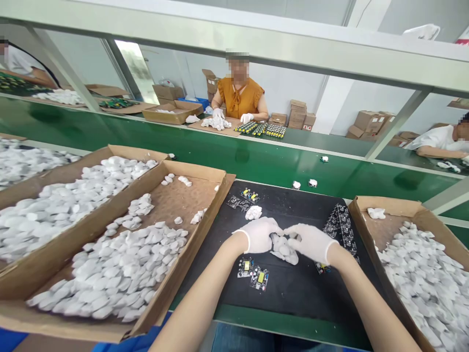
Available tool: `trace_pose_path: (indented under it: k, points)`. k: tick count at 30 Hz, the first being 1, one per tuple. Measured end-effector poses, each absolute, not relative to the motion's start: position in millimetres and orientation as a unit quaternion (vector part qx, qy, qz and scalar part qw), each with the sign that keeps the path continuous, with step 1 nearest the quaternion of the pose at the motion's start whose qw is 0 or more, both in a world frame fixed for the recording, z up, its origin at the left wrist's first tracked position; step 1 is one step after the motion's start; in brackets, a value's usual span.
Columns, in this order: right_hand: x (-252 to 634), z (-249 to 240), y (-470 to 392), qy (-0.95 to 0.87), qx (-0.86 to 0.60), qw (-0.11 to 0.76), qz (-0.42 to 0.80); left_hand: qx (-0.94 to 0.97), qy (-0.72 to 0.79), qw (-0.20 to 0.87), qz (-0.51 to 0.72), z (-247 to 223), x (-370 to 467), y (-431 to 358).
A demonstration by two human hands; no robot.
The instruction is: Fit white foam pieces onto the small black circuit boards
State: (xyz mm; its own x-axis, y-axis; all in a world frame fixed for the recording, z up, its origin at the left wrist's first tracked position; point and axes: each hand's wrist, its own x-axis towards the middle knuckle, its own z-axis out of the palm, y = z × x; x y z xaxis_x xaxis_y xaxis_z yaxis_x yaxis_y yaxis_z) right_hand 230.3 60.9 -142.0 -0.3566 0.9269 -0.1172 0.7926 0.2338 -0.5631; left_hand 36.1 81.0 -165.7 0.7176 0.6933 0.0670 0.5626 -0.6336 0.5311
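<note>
My left hand (261, 234) and my right hand (309, 242), both in white gloves, meet over the black mat (289, 300). Their fingers are curled with the tips pinched close together; whatever is between them is too small or hidden to name. Just below the fingertips lies a small heap of white plastic pieces (286, 254). Beyond my left hand sits another white clump (253, 212). Two circuit boards with yellow parts (260, 278) lie near my left wrist. By my right wrist, one more board (322, 267) is partly covered.
Shallow cardboard trays (194, 266) of white pieces stand at left; another tray (406, 208) is at right. Rows of circuit boards (346, 226) line the mat's right side. A green conveyor (220, 156) carries a few white-topped boards (312, 183). A gloved co-worker (240, 98) sits opposite, beneath a metal beam.
</note>
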Motion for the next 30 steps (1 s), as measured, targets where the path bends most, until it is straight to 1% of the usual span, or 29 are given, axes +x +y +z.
trace_pose_path:
  k: [3,8,13,15,20,27,30]
  points:
    - [231,-148,41,-0.77,-0.564,0.12,0.274,0.887,0.348,0.273,0.132,-164,32,81]
    - [222,-149,27,-0.753,-0.571,0.153,0.289,0.852,0.38,0.333,0.138,-165,36,81]
    - [216,-151,15,-0.681,-0.552,0.246,0.414,0.806,0.37,0.43,0.169,-159,42,74]
    - [219,-153,13,-0.666,-0.561,0.264,0.416,0.783,0.354,0.477,0.184,-157,44,70]
    - [229,-162,14,-0.669,-0.558,0.267,0.411,0.706,0.342,0.586,0.202,-161,49,69]
    - [229,-162,14,-0.647,-0.568,0.281,0.424,0.596,0.375,0.676,0.219,-165,53,73]
    - [228,-157,13,-0.65,-0.567,0.284,0.42,0.554,0.393,0.698,0.226,-163,53,74]
